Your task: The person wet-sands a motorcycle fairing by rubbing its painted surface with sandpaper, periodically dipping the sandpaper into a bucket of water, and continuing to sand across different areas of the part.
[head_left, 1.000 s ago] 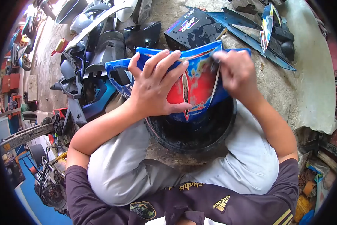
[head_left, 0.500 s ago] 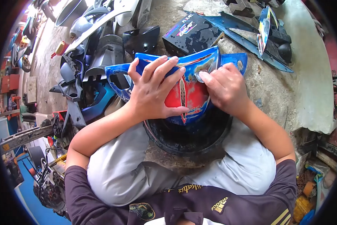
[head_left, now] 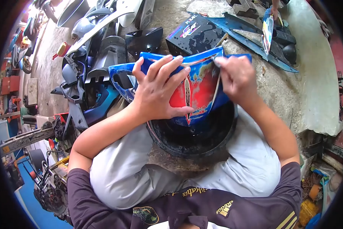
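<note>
A blue motorcycle fairing panel (head_left: pixel 200 86), with red areas and paint worn to grey patches, rests over a round black basin (head_left: pixel 192 141) between my legs. My left hand (head_left: pixel 156 89) lies spread on the panel's left half, fingertips near the top edge and thumb low on the red part. At the upper right corner of the panel, my right hand (head_left: pixel 238 78) is closed, pinching a small greyish piece (head_left: pixel 217 61) against the surface. Motion blur and the fingers mostly hide that piece, so I cannot tell its kind.
Beyond the panel stands a black box (head_left: pixel 194 34) marked BEAT. Black and grey plastic parts (head_left: pixel 110 53) pile up at the left. A long blue panel (head_left: pixel 247 42) lies at the upper right, where another person's hand (head_left: pixel 274 9) touches a colourful piece (head_left: pixel 267 32).
My right hand has moved up to the panel's upper right corner with the small piece. The panel has shifted slightly. Another person's hand has appeared at the upper right.
</note>
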